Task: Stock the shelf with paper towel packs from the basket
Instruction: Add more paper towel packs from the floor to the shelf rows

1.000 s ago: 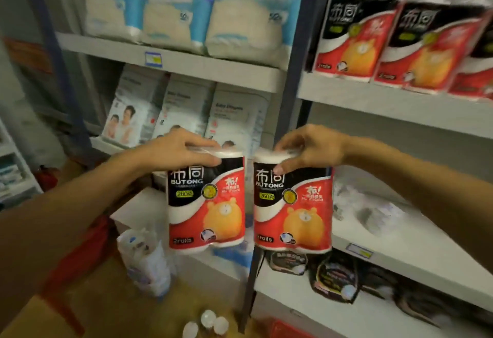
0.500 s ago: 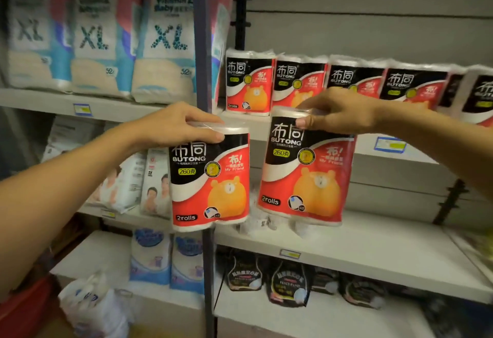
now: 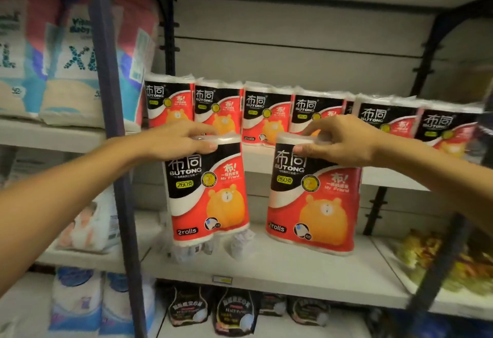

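Note:
I hold two red, black and white paper towel packs by their tops, upright in the air before the shelving. My left hand (image 3: 178, 140) grips the left pack (image 3: 208, 199). My right hand (image 3: 336, 140) grips the right pack (image 3: 312, 204). Both hang just below and in front of the white shelf (image 3: 386, 177), where a row of several identical packs (image 3: 269, 113) stands side by side. The basket is out of view.
A dark upright post (image 3: 112, 124) splits the shelving; XL nappy bags (image 3: 77, 70) stand to its left. The lower shelf (image 3: 266, 268) holds small white wrapped items behind the left pack, and yellow packets (image 3: 440, 260) lie at right. Dark pouches (image 3: 234, 311) line the bottom shelf.
Both hands have lifted their packs from low beside the lower shelf up toward the shelf with the stocked row. My view has tilted up and shifted right.

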A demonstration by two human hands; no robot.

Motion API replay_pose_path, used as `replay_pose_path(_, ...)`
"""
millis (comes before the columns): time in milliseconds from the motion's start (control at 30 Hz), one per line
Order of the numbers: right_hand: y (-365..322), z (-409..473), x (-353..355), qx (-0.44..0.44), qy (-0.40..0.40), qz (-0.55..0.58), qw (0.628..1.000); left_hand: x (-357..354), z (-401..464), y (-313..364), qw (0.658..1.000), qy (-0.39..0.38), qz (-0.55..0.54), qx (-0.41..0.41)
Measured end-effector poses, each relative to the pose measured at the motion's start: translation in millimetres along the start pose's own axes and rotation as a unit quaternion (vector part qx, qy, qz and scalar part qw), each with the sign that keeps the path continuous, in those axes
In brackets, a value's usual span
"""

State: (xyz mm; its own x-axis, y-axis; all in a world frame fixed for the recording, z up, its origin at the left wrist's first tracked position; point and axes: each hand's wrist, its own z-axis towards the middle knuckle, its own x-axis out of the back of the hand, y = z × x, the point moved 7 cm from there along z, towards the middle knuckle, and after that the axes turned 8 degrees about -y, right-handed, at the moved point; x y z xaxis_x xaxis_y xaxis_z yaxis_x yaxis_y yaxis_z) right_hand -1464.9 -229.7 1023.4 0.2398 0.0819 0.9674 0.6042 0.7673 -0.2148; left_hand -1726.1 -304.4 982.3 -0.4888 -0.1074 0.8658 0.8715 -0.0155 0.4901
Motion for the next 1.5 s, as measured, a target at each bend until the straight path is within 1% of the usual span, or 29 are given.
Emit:
replay_pose_path(133, 23.1, -10.2, 6.8, -0.032, -0.006, -0.005, 0.999, 1.4, 19.0, 25.1, 0.998, 0.020, 0.050, -0.028)
replay_pose_path(267, 28.3, -7.5, 13.1, -0.051, 0.007, 0.001, 0.999, 16.0, 26.0, 39.8, 0.995, 0.045, 0.057, -0.069)
replay_pose_path(400, 15.3, 2.0, 15.7, -0.060, 0.028, -0.005, 0.998, 32.5, 30.6, 41.2, 0.993, 0.045, 0.051, -0.096)
replay_pose_path(600, -14.6, 11.4, 15.2, -0.042, 0.071, 0.014, 0.996, 47.6, 26.8, 21.1, 0.991, 0.024, 0.028, -0.132)
replay_pose_path(667, -18.5, 9.1, 18.2, -0.045, 0.099, 0.026, 0.994, 51.9, 27.5, 14.3, 0.989, 0.028, 0.023, -0.142)
replay_pose_path(733, -19.7, 5.0, 27.6, -0.053, 0.141, 0.028, 0.988, 54.2, 28.4, 10.3, 0.989, 0.018, -0.003, -0.150)
replay_pose_path(867, -19.3, 3.0, 55.0, -0.076, 0.217, -0.032, 0.973, 52.5, 32.6, 7.8, 0.986, 0.008, -0.060, -0.156)
replay_pose_path(967, -14.5, 10.0, 74.0, -0.091, 0.250, -0.087, 0.960, 48.3, 42.1, 10.4, 0.984, 0.014, -0.078, -0.158)
replay_pose_path(1100, 3.1, 24.8, 92.3, -0.090, 0.277, -0.115, 0.950, 43.4, 59.6, 21.8, 0.981, 0.014, -0.105, -0.162)
replay_pose_path(1300, 41.3, 52.9, 89.9, -0.051, 0.273, -0.165, 0.946, 37.2, 82.3, 38.0, 0.979, 0.034, -0.133, -0.152)
replay_pose_path(1500, 86.6, 87.9, 69.3, -0.035, 0.200, -0.203, 0.958, 26.8, 95.5, 50.8, 0.982, 0.039, -0.131, -0.132)
